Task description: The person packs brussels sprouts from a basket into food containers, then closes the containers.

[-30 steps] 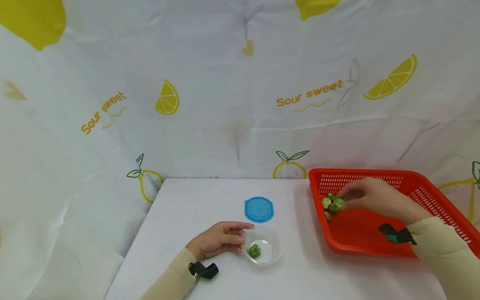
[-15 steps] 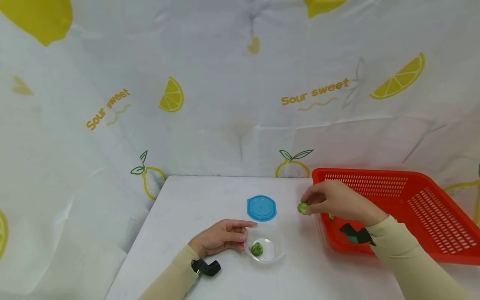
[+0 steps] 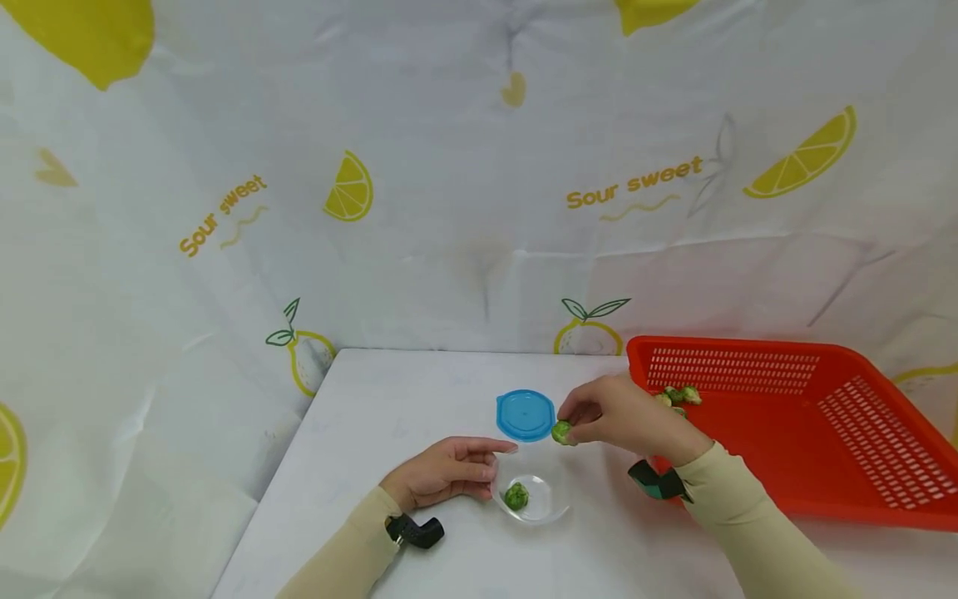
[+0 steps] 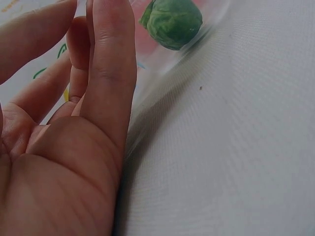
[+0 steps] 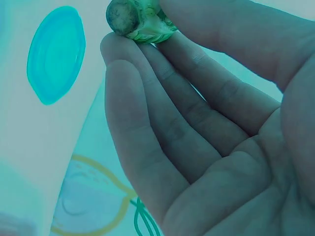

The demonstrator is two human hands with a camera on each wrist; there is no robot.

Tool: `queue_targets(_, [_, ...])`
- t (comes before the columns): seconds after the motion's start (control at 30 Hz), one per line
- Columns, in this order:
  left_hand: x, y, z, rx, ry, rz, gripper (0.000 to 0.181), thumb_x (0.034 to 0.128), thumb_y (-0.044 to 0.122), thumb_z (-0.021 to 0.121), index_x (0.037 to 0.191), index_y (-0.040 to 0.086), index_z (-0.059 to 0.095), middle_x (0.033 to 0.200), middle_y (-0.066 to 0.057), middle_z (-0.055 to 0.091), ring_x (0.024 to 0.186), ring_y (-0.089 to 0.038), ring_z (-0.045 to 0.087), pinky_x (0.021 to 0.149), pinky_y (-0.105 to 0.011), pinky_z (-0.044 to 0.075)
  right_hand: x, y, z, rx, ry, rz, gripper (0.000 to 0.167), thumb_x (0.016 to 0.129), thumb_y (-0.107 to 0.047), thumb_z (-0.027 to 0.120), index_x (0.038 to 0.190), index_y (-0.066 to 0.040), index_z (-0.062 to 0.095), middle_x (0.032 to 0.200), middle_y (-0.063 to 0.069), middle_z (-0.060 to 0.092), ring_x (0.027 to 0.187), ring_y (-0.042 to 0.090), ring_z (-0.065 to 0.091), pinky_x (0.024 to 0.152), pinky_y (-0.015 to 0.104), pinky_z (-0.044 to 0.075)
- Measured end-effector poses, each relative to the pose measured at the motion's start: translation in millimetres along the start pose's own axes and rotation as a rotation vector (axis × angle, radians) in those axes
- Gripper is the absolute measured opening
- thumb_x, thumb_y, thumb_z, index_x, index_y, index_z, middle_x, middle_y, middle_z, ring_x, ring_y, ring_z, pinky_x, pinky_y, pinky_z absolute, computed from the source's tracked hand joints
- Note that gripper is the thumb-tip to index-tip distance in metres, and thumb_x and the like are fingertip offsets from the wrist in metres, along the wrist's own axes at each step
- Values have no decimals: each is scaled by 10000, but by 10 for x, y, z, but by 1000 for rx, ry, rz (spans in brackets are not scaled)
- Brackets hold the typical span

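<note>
A clear plastic bowl [image 3: 550, 501] with one Brussels sprout [image 3: 516, 496] in it stands on the white table. My left hand [image 3: 449, 472] rests against the bowl's left side, its index finger stretched along the far rim and the thumb straight. In the left wrist view, the sprout [image 4: 173, 23] shows through the bowl's wall, past the thumb. My right hand [image 3: 624, 416] pinches another Brussels sprout [image 3: 561, 433] between thumb and fingertips, above the bowl's far right side. Its pale cut end is visible in the right wrist view, where my right hand [image 5: 197, 137] fills much of the frame.
A blue lid [image 3: 524, 414] lies flat on the table [image 3: 389, 399], behind the bowl. On the right, a red plastic basket [image 3: 778, 466] holds several more Brussels sprouts [image 3: 684, 394] in its far left corner. A lemon-print cloth [image 3: 449, 208] hangs behind.
My right hand has taken a Brussels sprout from the basket and carried it left, over the basket's edge, to near the bowl. The left hand has stayed at the bowl.
</note>
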State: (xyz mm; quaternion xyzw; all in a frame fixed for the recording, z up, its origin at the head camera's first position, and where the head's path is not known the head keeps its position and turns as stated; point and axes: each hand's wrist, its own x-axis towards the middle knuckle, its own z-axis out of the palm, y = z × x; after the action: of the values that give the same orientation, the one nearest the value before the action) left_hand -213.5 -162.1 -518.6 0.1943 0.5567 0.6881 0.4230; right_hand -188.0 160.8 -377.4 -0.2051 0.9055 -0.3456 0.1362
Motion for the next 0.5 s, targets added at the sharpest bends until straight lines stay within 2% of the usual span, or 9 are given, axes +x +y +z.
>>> queue_targets(0.2, [-5,-23,-12,0,-6,6,558,1057,115,700,1591,96,543,1081,20,646,937,-98,729,933,-280,649,39,-19,200,39,-11,-37,165,941,-221,858,1071,-130,816,942,-56,802,854,88,751,799,248,652])
queue_targets(0.5, [-4,-25,-25,12,-20,29,611,1040,136,730,1606,62,511,1100,22,643,946,-94,723,926,-275,647,74,-67,496,8,4,-6,168,913,-218,886,1060,-169,821,930,-84,769,856,82,701,760,213,626])
